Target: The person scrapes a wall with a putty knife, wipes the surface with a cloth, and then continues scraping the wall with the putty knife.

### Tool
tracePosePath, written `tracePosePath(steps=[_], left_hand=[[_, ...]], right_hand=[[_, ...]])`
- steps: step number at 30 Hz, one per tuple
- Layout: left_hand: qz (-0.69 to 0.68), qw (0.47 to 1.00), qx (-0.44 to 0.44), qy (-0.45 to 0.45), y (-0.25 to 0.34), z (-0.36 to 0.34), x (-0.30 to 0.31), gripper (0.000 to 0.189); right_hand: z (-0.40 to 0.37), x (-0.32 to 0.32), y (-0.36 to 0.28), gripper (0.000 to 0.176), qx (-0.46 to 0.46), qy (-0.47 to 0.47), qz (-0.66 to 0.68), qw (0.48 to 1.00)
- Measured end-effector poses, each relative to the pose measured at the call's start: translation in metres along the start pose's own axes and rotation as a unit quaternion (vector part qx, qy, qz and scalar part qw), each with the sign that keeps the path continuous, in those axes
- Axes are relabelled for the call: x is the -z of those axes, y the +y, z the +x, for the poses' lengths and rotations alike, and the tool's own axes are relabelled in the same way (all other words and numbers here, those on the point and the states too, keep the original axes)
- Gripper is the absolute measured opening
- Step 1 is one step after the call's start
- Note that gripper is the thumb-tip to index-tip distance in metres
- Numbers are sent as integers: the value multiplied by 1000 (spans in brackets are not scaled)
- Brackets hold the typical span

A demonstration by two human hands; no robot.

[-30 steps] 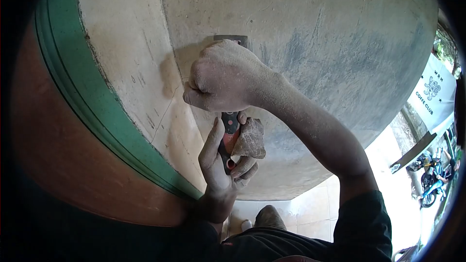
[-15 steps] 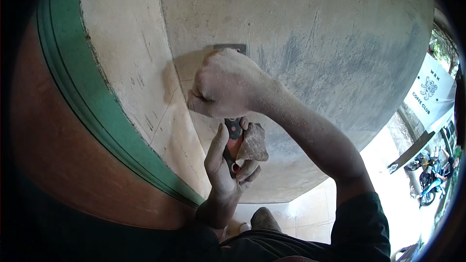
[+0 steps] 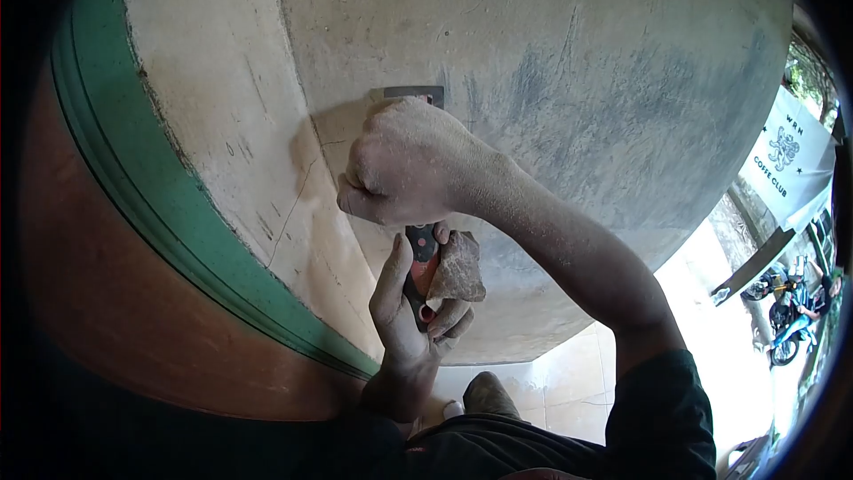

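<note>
The right hand's fingers (image 3: 359, 188) are curled into a tight fist around the upper part of a scraper (image 3: 421, 258), whose red and black handle shows just below the fist and whose grey metal blade (image 3: 407, 93) peeks out just above the knuckles, flat against the wall (image 3: 604, 62). The right hand (image 3: 404, 164) is dusted white, and its forearm runs down and to the right of the scraper. At the lower end of the scraper's handle, the left hand's fingers (image 3: 449, 316) wrap round from the right and the thumb lies along the handle's left side, so the left hand (image 3: 409, 311) grasps the handle too. Pinched against the handle's right side by those fingers is a rough brownish lump (image 3: 458, 268); whether it is stone or wadded paper cannot be told. Left of the scraper the wall turns a corner, and beyond that runs a green band (image 3: 151, 187). Below the scraper lie pale floor tiles (image 3: 577, 382) and a dusty shoe (image 3: 489, 396). Far right of the scraper hangs a white banner (image 3: 786, 156), with a parked motorbike (image 3: 786, 329) below it.
</note>
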State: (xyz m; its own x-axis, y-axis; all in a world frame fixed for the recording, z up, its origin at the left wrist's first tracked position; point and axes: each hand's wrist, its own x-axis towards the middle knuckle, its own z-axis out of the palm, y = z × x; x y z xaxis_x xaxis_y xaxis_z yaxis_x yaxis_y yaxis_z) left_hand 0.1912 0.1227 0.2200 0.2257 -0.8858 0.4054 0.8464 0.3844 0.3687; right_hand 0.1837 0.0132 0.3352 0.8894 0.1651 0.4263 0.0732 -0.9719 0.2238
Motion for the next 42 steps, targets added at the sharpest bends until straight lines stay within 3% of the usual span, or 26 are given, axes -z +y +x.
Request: tracePosePath(steps=[4,6,12,14,18,20,26,29,34,36,38,40,42], left_hand=[[22,1000,-9,-1,3,6,-1,34],[-19,999,2,-43,4,7,1,34],[35,999,-13,23,6,8,-9,34],[-14,1000,0,-28,10,12,-8,34],[33,999,-3,14,2,1,-9,33],[35,999,-5,8,5,6,-3,33],[1,1000,-18,-18,4,6,-3,34],[19,999,-22,-16,7,9,-1,33],[11,999,3,-46,7,-3,7,33],[-34,999,15,8,-7,-15,13,33],[-47,999,7,0,-11,-15,20,33],[-13,1000,3,20,-6,-17,19,33],[5,1000,-3,5,0,-10,17,32]], right_hand=[[6,4,5,42,13,30,18,999],[6,9,4,42,-4,30,40,999],[8,12,4,41,1,45,24,999],[9,13,3,41,-3,37,39,999],[3,2,3,39,27,35,-17,999],[6,4,5,41,12,8,-19,1000],[9,6,4,41,-2,53,31,998],[9,5,5,40,12,16,-25,999],[4,0,-5,40,-29,-17,59,998],[-6,-19,-8,41,-5,-15,36,999],[-8,-27,-8,42,59,31,-6,998],[-5,-18,-7,43,43,-12,-1,999],[4,-5,-7,43,-30,-62,59,996]])
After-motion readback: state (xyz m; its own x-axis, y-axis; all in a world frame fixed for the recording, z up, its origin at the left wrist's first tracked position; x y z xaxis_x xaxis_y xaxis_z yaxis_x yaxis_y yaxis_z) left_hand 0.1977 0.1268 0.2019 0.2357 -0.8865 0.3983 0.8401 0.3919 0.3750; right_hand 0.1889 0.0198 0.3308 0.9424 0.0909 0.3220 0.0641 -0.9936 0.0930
